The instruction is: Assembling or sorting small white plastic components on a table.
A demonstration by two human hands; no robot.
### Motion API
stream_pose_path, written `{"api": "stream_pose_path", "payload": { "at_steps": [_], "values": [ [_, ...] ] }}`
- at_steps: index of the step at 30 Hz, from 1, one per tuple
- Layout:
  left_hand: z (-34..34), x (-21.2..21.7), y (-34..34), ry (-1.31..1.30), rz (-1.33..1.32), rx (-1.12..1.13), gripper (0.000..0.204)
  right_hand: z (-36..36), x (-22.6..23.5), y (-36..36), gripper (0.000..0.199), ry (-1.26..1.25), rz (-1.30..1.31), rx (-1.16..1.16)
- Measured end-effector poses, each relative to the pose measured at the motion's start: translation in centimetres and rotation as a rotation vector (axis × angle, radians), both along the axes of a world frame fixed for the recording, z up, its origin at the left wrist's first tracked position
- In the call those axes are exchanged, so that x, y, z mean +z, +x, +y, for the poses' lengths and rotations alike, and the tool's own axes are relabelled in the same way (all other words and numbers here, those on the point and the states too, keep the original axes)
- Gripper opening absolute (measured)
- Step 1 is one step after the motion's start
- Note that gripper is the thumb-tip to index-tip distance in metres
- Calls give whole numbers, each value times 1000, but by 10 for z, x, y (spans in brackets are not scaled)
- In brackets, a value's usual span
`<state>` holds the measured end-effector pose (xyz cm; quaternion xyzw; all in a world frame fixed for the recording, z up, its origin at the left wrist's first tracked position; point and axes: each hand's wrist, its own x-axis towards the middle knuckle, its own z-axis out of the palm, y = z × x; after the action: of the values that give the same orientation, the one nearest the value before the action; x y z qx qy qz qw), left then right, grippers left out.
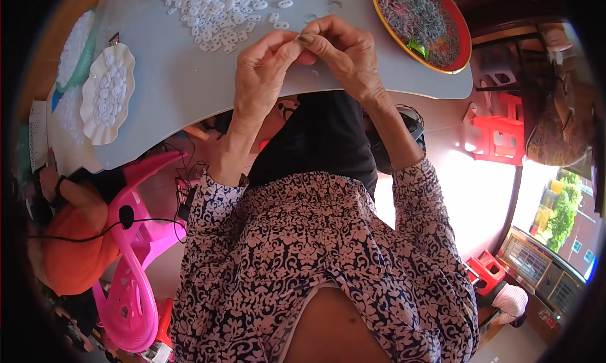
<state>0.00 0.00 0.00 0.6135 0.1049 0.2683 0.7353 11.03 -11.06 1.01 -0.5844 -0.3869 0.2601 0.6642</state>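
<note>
My left hand [262,72] and my right hand [344,53] meet fingertip to fingertip above the near edge of a grey table [170,79]. Between the pinched fingers sits one small piece [305,38], too small to make out. Just beyond the hands lies a pile of small white plastic rings [218,12]. A red round tray with a yellow rim [466,44] holds a heap of thin grey metal pieces [420,16] to the right of my right hand.
A white scalloped dish [108,91] with white rings sits at the table's left, beside more white pieces on a green tray [76,47]. A pink plastic chair [136,262] and another person in orange [69,243] are at left. Red stools [499,136] stand at right.
</note>
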Motion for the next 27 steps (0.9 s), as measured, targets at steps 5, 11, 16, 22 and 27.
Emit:
{"api": "stream_pose_path", "payload": {
  "at_steps": [5,11,16,22,27],
  "values": [
    [5,21,-1,419,178,241,14,-5,-5,-4,14,134,98,-210],
    [36,24,19,1034,29,475,7,-11,-1,-2,14,197,308,-211],
    [45,29,24,1303,171,341,10,-15,-4,-1,16,153,153,-229],
    [35,18,21,1379,368,223,13,-15,-3,-3,16,108,79,-181],
    [38,14,20,1359,369,154,15,-16,-5,-2,18,111,71,-135]
  ]
}}
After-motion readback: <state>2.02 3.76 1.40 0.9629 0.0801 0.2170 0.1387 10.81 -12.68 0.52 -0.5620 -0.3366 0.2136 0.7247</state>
